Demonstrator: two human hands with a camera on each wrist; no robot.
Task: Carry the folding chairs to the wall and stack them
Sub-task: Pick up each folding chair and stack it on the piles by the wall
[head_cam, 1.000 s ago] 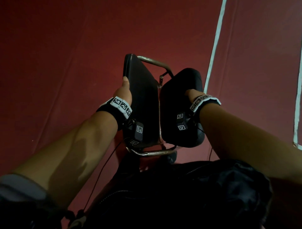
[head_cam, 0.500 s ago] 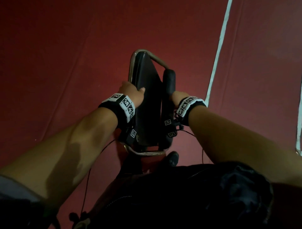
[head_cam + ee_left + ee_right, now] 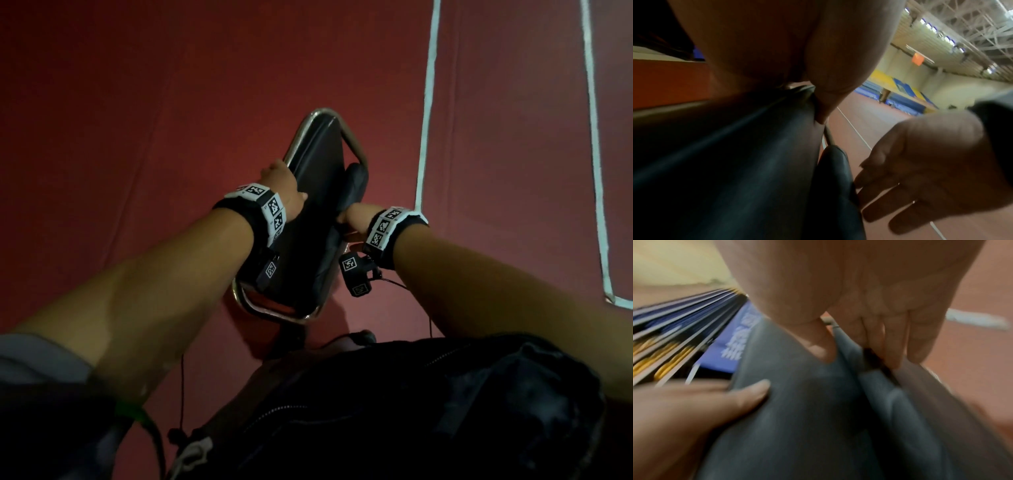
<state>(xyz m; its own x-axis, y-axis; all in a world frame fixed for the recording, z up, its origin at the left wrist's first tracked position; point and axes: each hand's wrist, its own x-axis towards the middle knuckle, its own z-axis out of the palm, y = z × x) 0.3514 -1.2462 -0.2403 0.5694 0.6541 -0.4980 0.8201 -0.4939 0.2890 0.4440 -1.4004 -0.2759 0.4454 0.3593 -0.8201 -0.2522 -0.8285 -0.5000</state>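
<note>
A folding chair [image 3: 315,219] with a black padded seat and chrome tube frame [image 3: 274,310] stands folded on the red floor in front of me. My left hand [image 3: 281,185] grips its left edge, the thumb [image 3: 828,84] lying over the seat [image 3: 725,162]. On the chair's right side my right hand [image 3: 354,216] holds the black backrest pad [image 3: 356,178]. In the right wrist view its thumb [image 3: 818,344] presses one face while the fingers [image 3: 890,340] reach over the other, pinching the pads together. The chair's legs are hidden under it.
Red sports floor [image 3: 137,120] all round, with white painted lines [image 3: 426,120] to the right. A black bag [image 3: 411,411] hangs at my front. The left wrist view shows a far wall with blue and yellow pads [image 3: 900,87]. Blurred stands [image 3: 674,337] fill the right wrist view.
Seat and backrest, spread apart a second ago, have come together into a flat fold. My hands moved closer to each other, and the chair's top now tilts to the right.
</note>
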